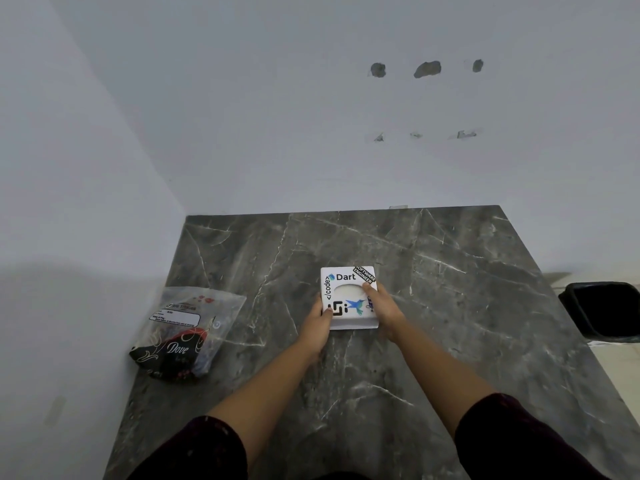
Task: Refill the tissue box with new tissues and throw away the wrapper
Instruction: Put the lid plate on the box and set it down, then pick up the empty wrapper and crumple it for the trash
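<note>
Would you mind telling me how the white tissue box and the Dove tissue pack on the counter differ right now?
The tissue box is a rigid white square covered in stickers; the tissue pack is a soft, crinkled plastic bag, partly clear, partly dark. The left hand and right hand hold the box by its sides; the pack lies untouched. The box sits mid-counter, the pack at the left edge beside the wall. Both rest on the marble counter.
</note>
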